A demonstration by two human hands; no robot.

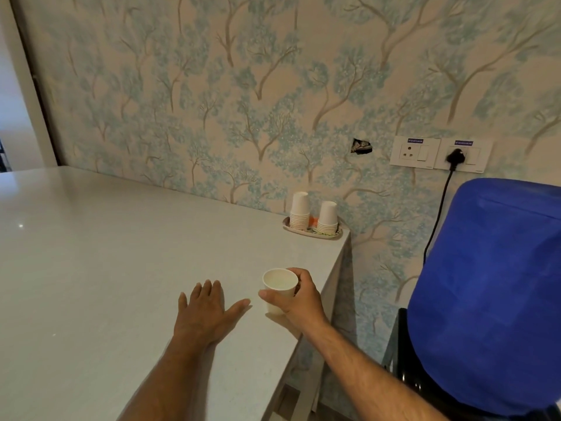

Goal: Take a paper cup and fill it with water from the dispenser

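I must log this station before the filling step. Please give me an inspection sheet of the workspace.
Surface: pale table, bare apart from a tray at its far right corner.
Job's things: paper cup upright, looks empty; two inverted cup stacks on the tray; blue-covered dispenser bottle to the right.
Clutter: nothing seen.
Grippers: left hand flat on the table; right hand holds the cup.
Cables: black cord plugged into a wall socket.
Surroundings: tree-pattern wallpaper with a hole.
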